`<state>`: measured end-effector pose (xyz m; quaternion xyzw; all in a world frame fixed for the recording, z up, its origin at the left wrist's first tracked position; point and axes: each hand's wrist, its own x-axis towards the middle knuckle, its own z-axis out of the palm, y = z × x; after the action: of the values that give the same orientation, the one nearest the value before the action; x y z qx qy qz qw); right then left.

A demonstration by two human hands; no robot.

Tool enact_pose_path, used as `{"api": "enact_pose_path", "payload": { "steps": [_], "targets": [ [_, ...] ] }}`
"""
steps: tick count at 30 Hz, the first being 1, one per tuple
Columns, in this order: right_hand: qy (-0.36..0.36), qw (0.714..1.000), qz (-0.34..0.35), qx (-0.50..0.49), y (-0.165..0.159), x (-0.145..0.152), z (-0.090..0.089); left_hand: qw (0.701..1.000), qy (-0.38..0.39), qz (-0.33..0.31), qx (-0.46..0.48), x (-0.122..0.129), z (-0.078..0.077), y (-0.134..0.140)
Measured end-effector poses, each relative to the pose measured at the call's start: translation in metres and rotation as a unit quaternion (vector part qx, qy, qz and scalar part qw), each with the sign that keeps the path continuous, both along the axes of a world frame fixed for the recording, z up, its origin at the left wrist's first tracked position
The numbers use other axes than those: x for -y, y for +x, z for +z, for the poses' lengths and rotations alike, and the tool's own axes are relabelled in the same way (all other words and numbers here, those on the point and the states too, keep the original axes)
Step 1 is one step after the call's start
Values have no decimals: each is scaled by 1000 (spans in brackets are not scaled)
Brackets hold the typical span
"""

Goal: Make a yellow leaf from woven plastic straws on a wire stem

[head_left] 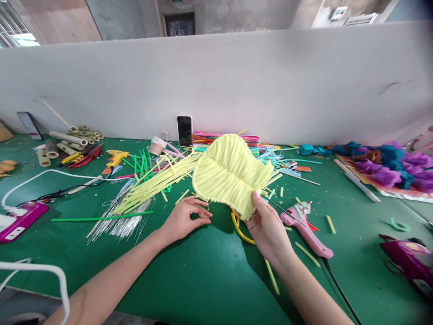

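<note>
The right hand (270, 228) pinches the chenille-stem petal (230, 176) by one end, likely sparing its face; the left hand (184, 217) sits parted, empty.

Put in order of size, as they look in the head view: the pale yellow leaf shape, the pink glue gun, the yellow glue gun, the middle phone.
1. Pale yellow leaf shape
2. Pink glue gun
3. Middle phone and yellow glue gun: too alike to rank
</note>
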<state>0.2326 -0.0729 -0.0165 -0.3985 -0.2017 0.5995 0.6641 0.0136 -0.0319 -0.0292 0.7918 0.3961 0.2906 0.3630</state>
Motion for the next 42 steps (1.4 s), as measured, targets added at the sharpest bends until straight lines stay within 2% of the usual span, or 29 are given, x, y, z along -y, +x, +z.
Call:
{"api": "enact_pose_path", "payload": {
  "steps": [4, 9, 12, 21, 27, 33, 37, 42],
  "targets": [
    [-1, 1000, -3, -5, 0, 0, 1, 1000, -2, 9, 14, 0, 2, 1],
    [-3, 1000, 1, -5, 0, 1, 1, 997, -28, 57, 32, -2, -1, 0],
    [-3, 1000, -4, -4, -1, 1, 1, 998, -32, 54, 31, -3, -2, -1],
    [-3, 1000, -6, 5, -1, 1, 2, 1000, 14, 3, 0, 0, 4, -1],
    [0, 1000, 0, 4, -1, 1, 2, 1000, 11, 18, 7, -1, 2, -3],
    [0, 1000, 2, 1, -1, 1, 3, 996, 59, 61, 0, 1, 2, -3],
    [-2, 1000, 5, 1, -1, 1, 1, 996, 50, 71, 27, 1, 1, -4],
    [-1, 1000, 2, 1, -2, 1, 3, 999, 40, 8, -7, 1, 1, -3]
  ]
}}
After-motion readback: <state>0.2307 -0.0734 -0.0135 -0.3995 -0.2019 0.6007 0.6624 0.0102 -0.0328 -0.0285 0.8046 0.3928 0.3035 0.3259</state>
